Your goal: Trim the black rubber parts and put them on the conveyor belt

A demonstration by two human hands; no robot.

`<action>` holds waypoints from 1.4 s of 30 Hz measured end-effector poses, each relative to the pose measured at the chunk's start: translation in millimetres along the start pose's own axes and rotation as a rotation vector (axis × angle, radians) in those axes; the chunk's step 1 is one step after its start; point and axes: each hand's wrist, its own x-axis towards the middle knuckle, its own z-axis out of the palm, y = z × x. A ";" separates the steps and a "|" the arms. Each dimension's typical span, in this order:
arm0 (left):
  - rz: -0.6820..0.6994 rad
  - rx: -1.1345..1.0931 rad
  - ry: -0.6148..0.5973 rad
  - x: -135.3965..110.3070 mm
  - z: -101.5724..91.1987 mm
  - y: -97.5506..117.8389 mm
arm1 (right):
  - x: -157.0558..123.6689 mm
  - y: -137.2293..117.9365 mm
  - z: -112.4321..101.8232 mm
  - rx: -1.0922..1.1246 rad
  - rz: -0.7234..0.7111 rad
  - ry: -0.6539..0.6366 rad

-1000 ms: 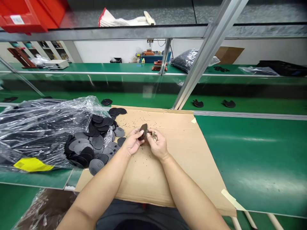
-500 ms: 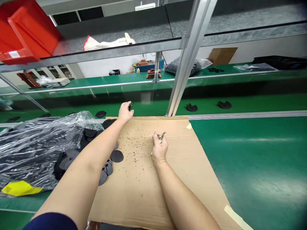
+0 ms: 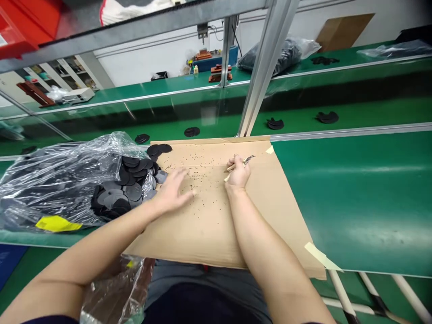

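Note:
My left hand (image 3: 172,191), slightly blurred, hovers over the left part of the cardboard sheet (image 3: 216,243), fingers spread and holding nothing. Just beside it lies a pile of flat black and grey discs (image 3: 133,191), spilling from a clear plastic bag (image 3: 67,180). My right hand (image 3: 239,173) is closed around pliers (image 3: 249,159); their metal jaws point up to the right and pale handles stick out at the left. Tiny black bits (image 3: 199,175) are scattered on the cardboard between both hands.
Beyond the cardboard, a green conveyor belt (image 3: 222,130) carries spaced black discs (image 3: 192,132) and notched black pieces (image 3: 276,123). A metal post (image 3: 266,67) rises behind the cardboard. A red bin (image 3: 30,27) and a white glove (image 3: 128,11) sit on the upper shelf.
My left hand has come back from the belt and opened; a black disc now lies where it reached. My right hand keeps the pliers. The view has tilted downward.

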 end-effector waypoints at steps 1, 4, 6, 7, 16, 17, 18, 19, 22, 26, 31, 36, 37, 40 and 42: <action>0.035 0.042 -0.065 -20.0 4.7 4.6 | 3.2 -1.2 -0.7 0.013 0.007 0.020; 0.033 0.129 -0.188 -59.8 24.7 13.4 | 8.4 -3.6 -2.2 0.025 0.019 0.047; -0.018 0.153 -0.213 -64.2 38.3 14.6 | 8.8 -4.3 -2.6 0.024 0.019 0.043; -0.046 0.156 -0.209 -59.7 44.0 14.2 | 8.5 -4.5 -2.7 0.023 0.019 0.040; -0.162 0.061 -0.058 66.6 66.8 0.4 | 14.2 -6.6 -5.3 0.044 -0.007 0.043; -0.177 0.056 -0.038 80.2 66.4 -1.1 | 15.3 -7.5 -5.5 0.049 -0.002 0.050; -0.198 0.050 -0.012 92.2 65.1 -2.1 | 16.2 -8.5 -5.7 0.056 0.006 0.058; -0.216 0.044 0.020 102.3 63.0 -2.4 | 16.9 -9.7 -5.8 0.063 0.016 0.068; -0.272 -0.027 0.139 119.1 52.3 1.0 | 18.1 -13.3 -6.2 0.074 0.026 0.094; -0.261 -0.135 0.270 109.4 36.2 10.3 | 19.0 -16.3 -6.7 0.083 0.032 0.114; -0.182 -0.160 0.173 57.4 35.1 33.2 | 21.5 -14.7 -7.4 0.095 0.045 0.113; 0.022 -0.308 -0.017 -2.5 63.7 73.8 | 24.6 -11.7 -9.3 0.089 0.041 0.111; 0.054 -0.306 -0.045 -7.5 69.9 78.6 | 24.8 -11.6 -9.6 0.090 0.043 0.108; 0.070 -0.218 -0.071 1.1 82.1 78.0 | 24.0 -12.4 -9.5 0.099 0.051 0.101; 0.031 -0.111 -0.031 23.3 82.0 66.2 | 22.8 -13.5 -8.5 0.105 0.053 0.104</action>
